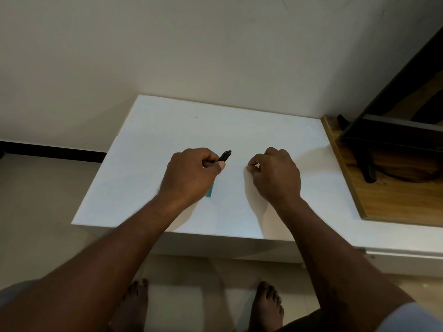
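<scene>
- White table (119,178) carries both hands, mid-top.
- Left hand (191,171) is fisted round the pen (224,156), thumb clamped on the barrel.
- Pen's long axis runs near-left to far-right. The teal tail pokes out under the palm toward the body; the black end sticks out past the thumb, aimed toward the right hand.
- Bare table separates the black end from the right hand, so there is no contact.
- Right hand (275,173) sits low over the table, fingers curled, thumb tip meeting forefinger; nothing visible in the pinch.
- Judgement: the right hand is the free one nearest the black end. A short reach left gets it there, then a pull along the axis.
</scene>
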`<state>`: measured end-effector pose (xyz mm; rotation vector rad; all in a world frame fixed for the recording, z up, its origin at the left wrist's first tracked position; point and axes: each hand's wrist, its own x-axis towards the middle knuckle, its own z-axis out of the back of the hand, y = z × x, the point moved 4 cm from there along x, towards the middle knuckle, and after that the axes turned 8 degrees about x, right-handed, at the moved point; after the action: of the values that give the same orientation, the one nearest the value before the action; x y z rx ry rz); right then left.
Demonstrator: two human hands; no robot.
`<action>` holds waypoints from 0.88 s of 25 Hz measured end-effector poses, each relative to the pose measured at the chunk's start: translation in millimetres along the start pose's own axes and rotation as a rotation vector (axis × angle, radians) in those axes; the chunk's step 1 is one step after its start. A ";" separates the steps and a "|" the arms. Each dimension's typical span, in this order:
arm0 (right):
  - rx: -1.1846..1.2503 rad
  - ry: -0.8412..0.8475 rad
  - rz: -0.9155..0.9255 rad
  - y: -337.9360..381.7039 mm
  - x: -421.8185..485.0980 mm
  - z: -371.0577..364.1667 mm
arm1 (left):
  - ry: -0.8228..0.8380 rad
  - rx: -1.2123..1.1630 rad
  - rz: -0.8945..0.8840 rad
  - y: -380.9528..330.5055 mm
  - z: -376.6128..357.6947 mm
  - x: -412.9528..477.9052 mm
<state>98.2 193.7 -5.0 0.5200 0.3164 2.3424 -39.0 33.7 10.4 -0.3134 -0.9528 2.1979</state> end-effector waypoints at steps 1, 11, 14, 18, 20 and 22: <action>0.008 0.007 -0.024 -1.6 1.3 -0.2 | -0.002 0.000 0.000 -0.4 0.4 0.1; 0.158 -0.020 -0.105 -6.0 11.8 18.5 | -0.004 0.006 0.003 -1.5 1.5 -0.2; 0.307 -0.292 -0.149 -7.5 18.5 52.3 | -0.006 0.005 0.005 -2.1 2.5 0.5; 0.507 -0.393 -0.250 -9.8 16.2 71.5 | -0.014 -0.040 0.019 -3.3 4.2 2.5; 0.578 -0.290 -0.272 -3.2 14.6 67.8 | -0.014 -0.117 0.041 -3.3 5.3 3.0; 0.699 -0.095 -0.285 8.8 11.8 60.1 | 0.013 -0.265 0.073 -3.1 5.2 2.5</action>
<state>112.1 200.3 55.0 0.8434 1.1032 1.8814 -41.7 34.1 16.4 -0.4916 -1.2454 2.1322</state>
